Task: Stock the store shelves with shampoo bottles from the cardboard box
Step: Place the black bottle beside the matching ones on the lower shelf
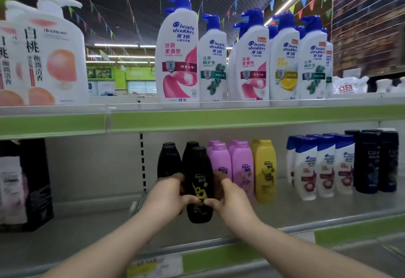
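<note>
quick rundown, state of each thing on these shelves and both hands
black bottle: upright, held in both hands
left hand: gripping its left side
right hand: gripping its right side
purple bottles: upright, capped
yellow bottle: upright, capped
pump bottles: upright on the upper shelf

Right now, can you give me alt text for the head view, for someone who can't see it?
Both hands, left hand and right hand, hold a black shampoo bottle upright on the lower shelf, in front of two more black bottles and left of the pink bottles. Large white pump bottles line the upper shelf.
</note>
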A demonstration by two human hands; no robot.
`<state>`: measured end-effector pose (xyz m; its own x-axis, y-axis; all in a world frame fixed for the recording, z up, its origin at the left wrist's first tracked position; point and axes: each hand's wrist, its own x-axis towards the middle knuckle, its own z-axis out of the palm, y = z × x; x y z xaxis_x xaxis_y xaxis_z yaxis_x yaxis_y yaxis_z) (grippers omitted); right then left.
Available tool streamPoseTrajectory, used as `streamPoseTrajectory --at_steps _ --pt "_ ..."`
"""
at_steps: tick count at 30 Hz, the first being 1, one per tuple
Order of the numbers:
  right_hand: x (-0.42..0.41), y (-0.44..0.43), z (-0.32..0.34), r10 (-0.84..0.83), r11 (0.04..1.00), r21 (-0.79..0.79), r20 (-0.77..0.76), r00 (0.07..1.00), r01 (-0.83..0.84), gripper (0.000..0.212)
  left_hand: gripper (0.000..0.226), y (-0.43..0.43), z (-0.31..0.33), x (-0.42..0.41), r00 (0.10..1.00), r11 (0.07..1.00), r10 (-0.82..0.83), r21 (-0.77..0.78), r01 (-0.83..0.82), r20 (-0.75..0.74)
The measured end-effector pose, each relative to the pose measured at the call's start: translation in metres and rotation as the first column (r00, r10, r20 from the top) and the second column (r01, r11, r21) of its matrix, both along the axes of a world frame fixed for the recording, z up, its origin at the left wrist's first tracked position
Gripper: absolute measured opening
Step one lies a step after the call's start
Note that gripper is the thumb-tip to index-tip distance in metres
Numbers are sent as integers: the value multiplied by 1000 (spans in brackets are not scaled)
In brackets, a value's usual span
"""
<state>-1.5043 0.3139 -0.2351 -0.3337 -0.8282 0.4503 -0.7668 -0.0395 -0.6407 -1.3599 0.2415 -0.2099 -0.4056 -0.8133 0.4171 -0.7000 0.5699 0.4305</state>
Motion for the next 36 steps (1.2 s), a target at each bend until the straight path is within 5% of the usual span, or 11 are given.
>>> streamPoseTrajectory --at_steps 9,23,36 --pt "11 -8 -1 -65 997 29 -23 998 65 39 36 -8 -1 -2 972 992 63 -121 -36 228" --pt "22 -20 -3 -69 989 123 -114 991 83 40 26 -13 -11 -3 936 996 32 -85 -2 351" --pt "17 -30 -5 -53 988 137 -141 989 72 19 23 -10 -9 -8 929 998 5 -55 16 369"
